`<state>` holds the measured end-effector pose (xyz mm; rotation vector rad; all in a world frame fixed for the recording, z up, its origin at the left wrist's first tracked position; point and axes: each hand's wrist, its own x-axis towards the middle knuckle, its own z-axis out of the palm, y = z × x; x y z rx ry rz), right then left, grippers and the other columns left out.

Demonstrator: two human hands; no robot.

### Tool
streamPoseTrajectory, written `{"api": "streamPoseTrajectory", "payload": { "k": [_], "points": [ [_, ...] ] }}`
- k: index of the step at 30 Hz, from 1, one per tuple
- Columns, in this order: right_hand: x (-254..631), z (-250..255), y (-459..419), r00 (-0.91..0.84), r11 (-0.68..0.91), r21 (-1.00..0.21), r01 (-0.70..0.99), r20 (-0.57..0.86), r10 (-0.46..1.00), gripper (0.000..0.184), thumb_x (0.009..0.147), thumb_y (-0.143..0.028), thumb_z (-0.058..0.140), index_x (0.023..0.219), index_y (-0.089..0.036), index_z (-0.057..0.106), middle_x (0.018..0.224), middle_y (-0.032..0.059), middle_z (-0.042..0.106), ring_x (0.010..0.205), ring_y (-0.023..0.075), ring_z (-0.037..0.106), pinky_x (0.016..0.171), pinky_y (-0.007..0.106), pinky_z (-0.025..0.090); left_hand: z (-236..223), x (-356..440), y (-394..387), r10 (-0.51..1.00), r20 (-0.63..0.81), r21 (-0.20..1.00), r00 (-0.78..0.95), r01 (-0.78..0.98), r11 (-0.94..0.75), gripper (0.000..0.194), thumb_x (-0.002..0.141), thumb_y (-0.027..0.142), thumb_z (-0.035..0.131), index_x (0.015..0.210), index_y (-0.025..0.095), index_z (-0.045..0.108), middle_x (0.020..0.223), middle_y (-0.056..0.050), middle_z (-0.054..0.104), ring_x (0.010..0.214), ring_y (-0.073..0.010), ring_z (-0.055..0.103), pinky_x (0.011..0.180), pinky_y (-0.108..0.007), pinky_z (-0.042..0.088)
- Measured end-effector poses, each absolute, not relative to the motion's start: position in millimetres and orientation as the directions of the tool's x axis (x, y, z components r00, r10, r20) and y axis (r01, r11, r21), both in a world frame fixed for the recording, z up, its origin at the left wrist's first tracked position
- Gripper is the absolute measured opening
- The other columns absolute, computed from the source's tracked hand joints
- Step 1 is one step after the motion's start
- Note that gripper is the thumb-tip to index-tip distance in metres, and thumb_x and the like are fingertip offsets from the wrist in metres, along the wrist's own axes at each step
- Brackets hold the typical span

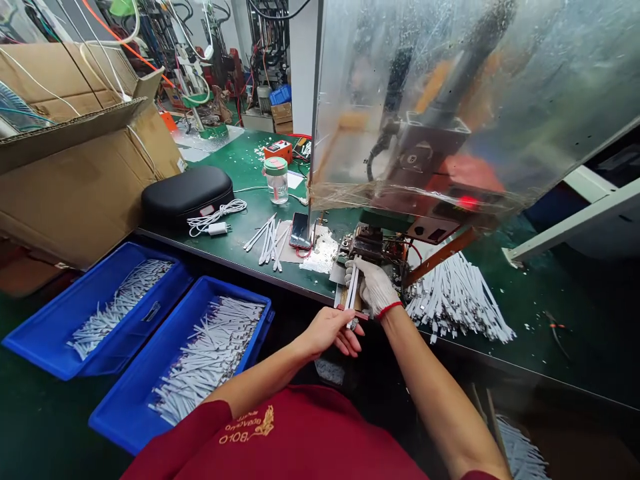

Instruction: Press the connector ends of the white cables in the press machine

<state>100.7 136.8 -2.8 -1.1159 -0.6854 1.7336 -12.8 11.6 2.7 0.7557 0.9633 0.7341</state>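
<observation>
My right hand (373, 287), in a white knit glove with a red cuff, is shut on a pair of white cables (352, 287) at the fixture of a bench press machine (370, 243). My bare left hand (330, 331) sits just below, with its fingers around a thin red-edged bar (356, 313). The bar lies under the lower ends of the cables. Much of the fixture is hidden by my glove and the machine's metal parts. A large pile of white cables (457, 300) lies on the green mat to the right of my right hand.
Two blue bins (115, 313) of white cables stand at my left, below the bench edge. A smartphone (300, 230), a glass jar (277, 180), a black case (187, 193) and a white charger (217, 229) sit on the bench. A clear plastic shield (450, 87) hangs above the machine.
</observation>
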Motion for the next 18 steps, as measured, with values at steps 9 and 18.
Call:
{"api": "streamPoseTrajectory", "payload": {
  "k": [9,18],
  "points": [
    [93.7,5.5,134.6,-0.140,-0.416,-0.790,-0.450,-0.398,0.907,0.016,0.086,-0.020,0.058,0.074,-0.010,0.062,0.054,0.0037,0.057,0.043,0.0116,0.052,0.040,0.022,0.046,4.0,-9.5,10.4,0.841,-0.417,0.845,0.345,-0.195,0.499,0.063,0.074,0.069,0.057,0.082,0.008,0.066,0.061,-0.009,0.069,0.051,-0.0172,0.066,0.048,-0.022,0.046],
    [112.9,24.3,97.0,-0.260,-0.338,-0.793,-0.508,-0.232,0.937,0.025,0.078,-0.036,0.071,0.082,-0.013,0.063,0.068,0.0051,0.060,0.056,0.0135,0.057,0.054,0.028,0.052,-8.2,-21.7,-29.0,0.855,-0.348,0.920,0.384,-0.036,0.391,0.052,0.086,0.063,0.047,0.079,0.014,0.059,0.054,-0.003,0.062,0.040,-0.0110,0.054,0.042,-0.020,0.037]
  ]
}}
